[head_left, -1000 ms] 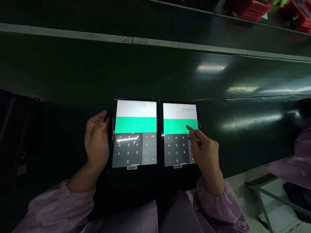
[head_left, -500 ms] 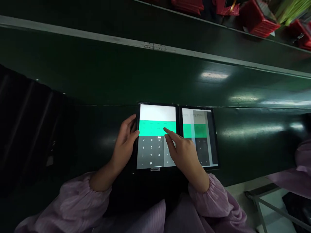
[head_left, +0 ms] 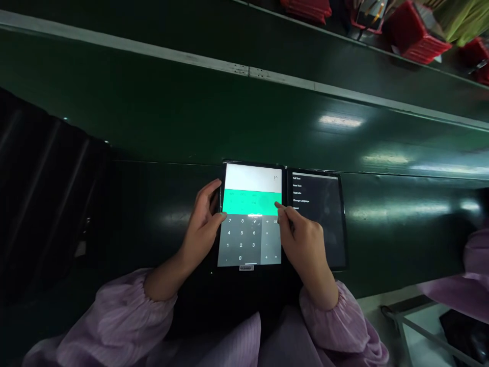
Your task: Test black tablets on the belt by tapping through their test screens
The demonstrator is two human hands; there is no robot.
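Observation:
A lit tablet [head_left: 248,239] lies on the dark green bench, showing a calculator with a white top, a green band and grey number keys. My left hand [head_left: 202,219] grips its left edge, thumb on the front rim and fingers at the side. My right hand [head_left: 301,229] is over the gap between the two tablets, index finger pointing at the right end of the green band, the other fingers curled in with nothing visible in them. Just to the right lies a second tablet [head_left: 328,224] with a dark text menu, partly covered by my right hand.
Red trays [head_left: 416,35] stand on a raised shelf at the top right, near yellow-green material [head_left: 464,23]. A black ribbed object [head_left: 42,188] is at the left. A person's purple sleeve [head_left: 476,260] shows at the right edge, above a metal-framed cart [head_left: 424,331].
My right index finger has shifted right along the green band. Symbols now show in the calculator's white area. The second tablet's screen has gone from a calculator to a dark menu.

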